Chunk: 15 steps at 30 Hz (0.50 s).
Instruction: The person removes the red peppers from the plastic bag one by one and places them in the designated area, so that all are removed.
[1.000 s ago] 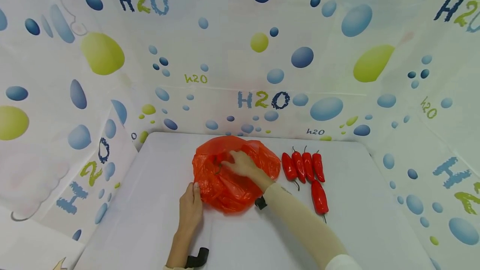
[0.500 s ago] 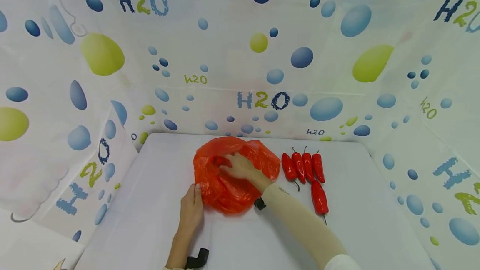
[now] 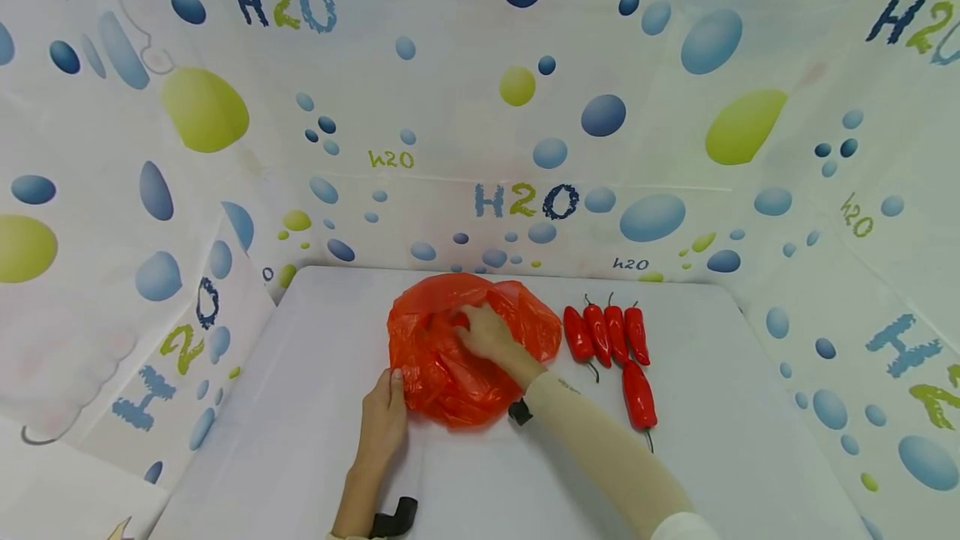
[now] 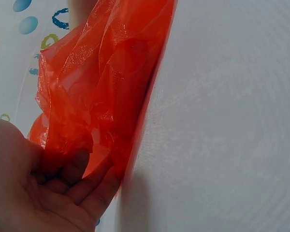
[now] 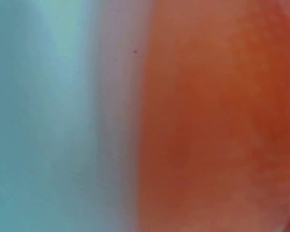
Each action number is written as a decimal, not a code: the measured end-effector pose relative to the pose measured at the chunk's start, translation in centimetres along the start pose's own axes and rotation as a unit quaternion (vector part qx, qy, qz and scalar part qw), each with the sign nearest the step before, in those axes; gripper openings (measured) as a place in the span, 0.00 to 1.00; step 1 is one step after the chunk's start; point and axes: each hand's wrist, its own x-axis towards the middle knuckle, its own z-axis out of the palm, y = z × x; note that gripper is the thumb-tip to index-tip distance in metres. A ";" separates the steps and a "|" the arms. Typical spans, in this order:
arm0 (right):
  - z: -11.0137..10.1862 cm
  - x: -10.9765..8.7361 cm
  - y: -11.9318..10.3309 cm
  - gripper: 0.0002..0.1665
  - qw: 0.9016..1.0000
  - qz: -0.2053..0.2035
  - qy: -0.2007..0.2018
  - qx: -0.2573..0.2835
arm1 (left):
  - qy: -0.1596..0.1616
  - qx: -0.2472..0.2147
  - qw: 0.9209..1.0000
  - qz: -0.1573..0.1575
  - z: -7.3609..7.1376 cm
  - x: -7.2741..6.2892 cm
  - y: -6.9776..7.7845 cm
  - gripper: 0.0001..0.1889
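A crumpled orange-red plastic bag (image 3: 442, 382) lies with its mouth spread on the white table. At its near left edge my left hand (image 3: 384, 411) pinches the plastic. In the left wrist view the left hand (image 4: 63, 193) has its thumb in front and its fingers curled behind the bag (image 4: 121, 82). My right hand (image 3: 487, 332) is inside the bag's mouth, fingers bent around a small bright red part of a pepper (image 3: 460, 321), most of which is hidden. Blurred orange plastic (image 5: 198, 121) fills much of the right wrist view.
To the right of the bag, several red peppers (image 3: 597, 333) with thin stems lie side by side in a row. Another red pepper (image 3: 639, 395) lies just in front of them. A patterned curtain (image 3: 420, 90) surrounds the white table (image 3: 720, 407) at the back and sides.
My right hand's spread fingers have drawn together, and the hand has shifted slightly right within the bag. A stem seen earlier by its fingers no longer shows. The left hand stays on the bag's edge.
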 end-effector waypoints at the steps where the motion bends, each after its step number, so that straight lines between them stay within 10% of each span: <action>1: 0.0 -0.1 0.0 0.22 1.000 0.005 0.004 0.002 | 0.000 0.000 1.000 0.000 0.0 0.0 0.0 0.20; 15: -0.6 -2.1 0.6 0.35 0.988 0.054 0.063 0.129 | 0.001 -0.003 1.000 0.001 0.1 0.2 -0.4 0.23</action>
